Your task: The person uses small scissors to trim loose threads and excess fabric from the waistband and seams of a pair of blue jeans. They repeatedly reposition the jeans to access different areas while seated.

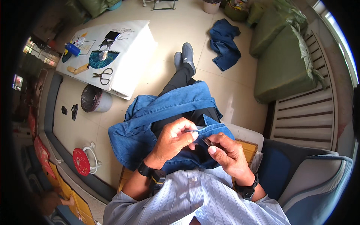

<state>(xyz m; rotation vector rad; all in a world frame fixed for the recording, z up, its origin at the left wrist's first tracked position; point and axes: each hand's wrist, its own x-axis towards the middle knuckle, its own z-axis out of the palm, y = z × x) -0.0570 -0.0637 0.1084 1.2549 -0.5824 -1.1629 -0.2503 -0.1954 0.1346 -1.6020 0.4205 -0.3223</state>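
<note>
A blue denim garment (pixel 176 100) lies spread over my lap and crossed legs, its folds hanging to the left. My left hand (pixel 173 139) pinches an edge of the denim between thumb and fingers, lifting it above my lap. Close on its right, my right hand (pixel 229 153) is closed on a small pointed metal tool (pixel 206 141). The tool's tip points left toward the held edge; whether it touches the cloth I cannot tell. Most of the tool is hidden by my fingers, so its exact kind does not show.
A white-covered table (pixel 138 48) at the far left bears black-handled scissors (pixel 104 76), a blue bottle (pixel 72 49) and small items. Beneath its near edge stands a waste bin (pixel 100 99). More denim (pixel 225 43) lies on the floor ahead. A green-covered seat (pixel 283 67) is at right.
</note>
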